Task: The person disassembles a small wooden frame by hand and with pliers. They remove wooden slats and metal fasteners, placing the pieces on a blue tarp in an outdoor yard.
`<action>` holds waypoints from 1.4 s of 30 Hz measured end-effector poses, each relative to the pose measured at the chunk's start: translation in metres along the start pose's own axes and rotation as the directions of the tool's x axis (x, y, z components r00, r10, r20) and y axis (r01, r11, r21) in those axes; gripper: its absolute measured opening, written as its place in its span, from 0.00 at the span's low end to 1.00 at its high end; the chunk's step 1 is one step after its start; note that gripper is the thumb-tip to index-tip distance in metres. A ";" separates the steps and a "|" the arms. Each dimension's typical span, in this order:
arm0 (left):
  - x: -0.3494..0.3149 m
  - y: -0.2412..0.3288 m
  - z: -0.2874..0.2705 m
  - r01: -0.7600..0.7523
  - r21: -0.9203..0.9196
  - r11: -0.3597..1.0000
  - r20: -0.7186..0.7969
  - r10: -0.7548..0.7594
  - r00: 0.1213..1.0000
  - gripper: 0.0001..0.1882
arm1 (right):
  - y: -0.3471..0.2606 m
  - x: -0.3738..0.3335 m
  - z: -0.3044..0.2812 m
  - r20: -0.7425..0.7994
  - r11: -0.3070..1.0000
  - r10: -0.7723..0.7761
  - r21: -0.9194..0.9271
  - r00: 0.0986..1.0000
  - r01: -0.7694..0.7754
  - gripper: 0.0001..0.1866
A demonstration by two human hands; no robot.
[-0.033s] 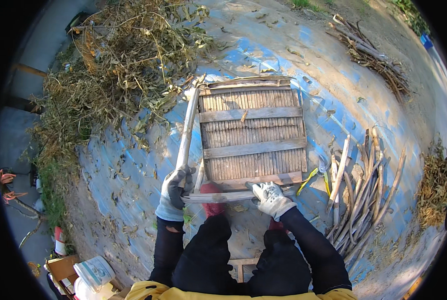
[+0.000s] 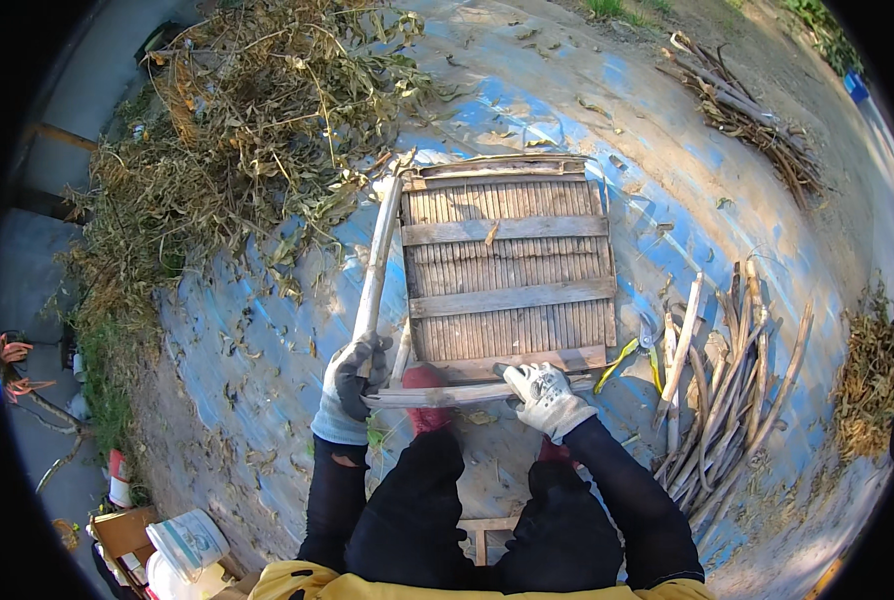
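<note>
A wooden slatted panel (image 2: 510, 265) with flat cross boards lies in front of my feet. My left hand (image 2: 352, 380), in a grey-white glove with a dark palm, is closed around the near end of a pale wooden pole (image 2: 378, 260) that runs along the panel's left side. A weathered grey stick (image 2: 437, 396) crosses below the panel's near edge, its left end by my left glove. Over its right end, my gloved right hand (image 2: 544, 397) is closed, thumb toward the panel's near board. Hand pruners (image 2: 619, 362) with yellow handles lie right of the panel.
Cut sticks (image 2: 732, 400) lie piled at the right, with another bundle of branches (image 2: 752, 125) farther off. Dry leafy stalks (image 2: 237, 150) heap up at the far left. White buckets (image 2: 189, 543) stand at the lower left. A dusty blue sheet (image 2: 257, 370) covers the ground.
</note>
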State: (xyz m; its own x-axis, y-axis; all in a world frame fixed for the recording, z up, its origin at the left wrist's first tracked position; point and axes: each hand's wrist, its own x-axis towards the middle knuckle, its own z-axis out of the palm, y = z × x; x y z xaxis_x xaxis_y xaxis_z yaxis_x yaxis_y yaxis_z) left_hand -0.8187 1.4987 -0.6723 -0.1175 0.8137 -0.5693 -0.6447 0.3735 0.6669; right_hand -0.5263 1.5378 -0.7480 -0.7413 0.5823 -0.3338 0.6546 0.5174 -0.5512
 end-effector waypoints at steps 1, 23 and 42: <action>-0.009 -0.003 -0.003 -0.027 0.058 0.998 -0.031 0.029 0.999 0.17 | -0.003 -0.004 -0.009 -0.051 0.999 -0.028 -0.031 0.998 0.027 0.27; 0.015 0.031 0.073 -0.197 -0.649 0.735 0.298 0.483 0.823 0.17 | 0.025 -0.056 -0.050 -0.492 0.998 0.051 -0.018 0.869 -0.068 0.22; 0.093 0.016 -0.188 0.323 0.946 0.035 -0.248 0.721 0.647 0.51 | 0.059 -0.092 -0.003 -0.428 0.760 0.645 0.446 0.633 -0.473 0.32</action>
State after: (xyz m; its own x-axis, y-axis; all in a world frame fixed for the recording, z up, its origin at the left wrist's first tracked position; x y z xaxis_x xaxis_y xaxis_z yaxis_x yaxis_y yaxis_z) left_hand -0.9815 1.4968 -0.8053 -0.7280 0.6856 -0.0068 0.6539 0.6972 0.2937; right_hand -0.4193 1.5167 -0.7472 0.0165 0.9707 -0.2398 0.7815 -0.1621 -0.6024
